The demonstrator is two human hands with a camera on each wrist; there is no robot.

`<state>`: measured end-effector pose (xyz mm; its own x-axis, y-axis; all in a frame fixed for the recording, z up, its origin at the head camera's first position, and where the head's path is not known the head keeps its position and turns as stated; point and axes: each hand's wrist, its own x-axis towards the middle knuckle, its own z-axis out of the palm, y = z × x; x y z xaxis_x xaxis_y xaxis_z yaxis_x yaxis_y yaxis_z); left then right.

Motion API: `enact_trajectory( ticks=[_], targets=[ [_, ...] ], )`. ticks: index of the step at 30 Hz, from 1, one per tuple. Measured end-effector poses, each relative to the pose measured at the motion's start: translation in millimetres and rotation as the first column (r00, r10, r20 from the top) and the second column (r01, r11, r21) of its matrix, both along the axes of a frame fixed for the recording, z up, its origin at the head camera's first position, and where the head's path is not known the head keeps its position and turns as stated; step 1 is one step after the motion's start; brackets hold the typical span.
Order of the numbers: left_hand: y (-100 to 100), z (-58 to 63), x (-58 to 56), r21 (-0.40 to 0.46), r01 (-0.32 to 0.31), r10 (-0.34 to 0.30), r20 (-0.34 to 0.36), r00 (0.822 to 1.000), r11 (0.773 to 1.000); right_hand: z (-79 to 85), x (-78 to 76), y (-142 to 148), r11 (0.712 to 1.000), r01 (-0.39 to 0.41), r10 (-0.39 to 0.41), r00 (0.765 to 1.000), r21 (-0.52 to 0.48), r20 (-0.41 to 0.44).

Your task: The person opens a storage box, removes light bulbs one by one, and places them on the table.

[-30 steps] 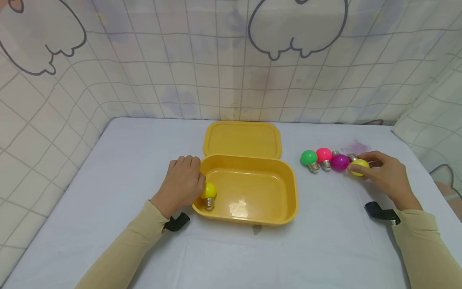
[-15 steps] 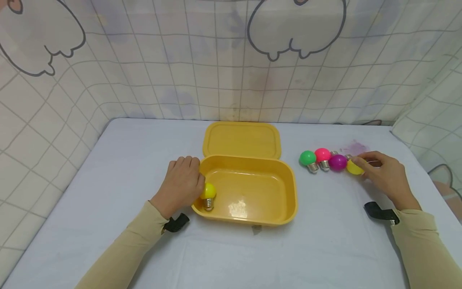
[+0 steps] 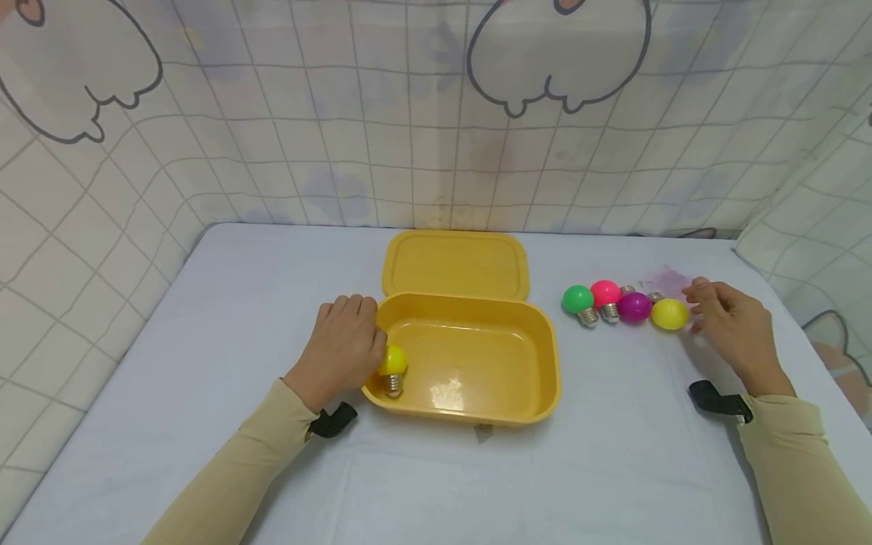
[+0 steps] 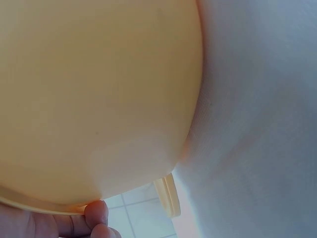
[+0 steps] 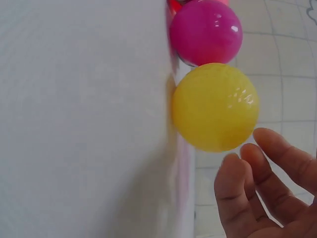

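My left hand (image 3: 344, 348) grips the left rim of a yellow plastic box (image 3: 490, 356); in the left wrist view its fingers (image 4: 95, 213) curl at the edge. Inside the box, close to that hand, lies a yellow light bulb (image 3: 393, 359) with a silver screw base. On the right of the table, another yellow bulb (image 3: 671, 314) ends a row with a purple bulb (image 3: 634, 307), a pink bulb (image 3: 605, 292) and a green bulb (image 3: 577, 299). Just right of the end yellow bulb, my right hand (image 3: 736, 329) holds nothing, its fingers loosely bent.
A flat yellow lid (image 3: 455, 265) lies behind the box, against its back side. White cloth (image 3: 599, 469) covers the table. A grid-patterned curtain (image 3: 381, 136) rises along the back edge. A purple stain (image 3: 669, 278) marks the cloth behind the bulbs.
My right hand has let go of the end yellow bulb and drawn back to the right. That bulb now lies with its base pointing back. The left hand keeps its place.
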<state>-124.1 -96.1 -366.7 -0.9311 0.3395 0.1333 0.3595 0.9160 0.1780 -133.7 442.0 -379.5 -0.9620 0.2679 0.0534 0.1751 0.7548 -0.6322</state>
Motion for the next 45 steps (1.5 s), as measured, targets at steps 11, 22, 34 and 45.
enact_trajectory(
  ticks=[11, 22, 34, 45],
  targets=[
    [9.3, -1.9, -6.0, -0.008, 0.015, -0.015, 0.017, 1.0, 1.0, 16.0, 1.2, -13.5, 0.998, 0.068, -0.068, 0.997, 0.015, -0.031],
    [17.5, -1.1, -9.7, -0.003, 0.02, -0.02, -0.004, 1.0, 1.0, 38.2, 0.4, -41.5, 0.988, -0.061, 0.084, 0.982, 0.139, -0.17],
    [27.3, 1.7, -12.9, -0.009, 0.019, -0.019, 0.01, 1.0, 1.0, 55.9, -10.8, -79.9, 0.895, -0.348, 0.431, 0.838, 0.279, -0.335],
    [36.0, 0.0, -15.3, -0.014, 0.016, -0.016, -0.002, 1.0, 1.0, 65.8, -19.2, -109.9, 0.777, -0.506, 0.624, 0.699, 0.375, -0.349]
  ],
)
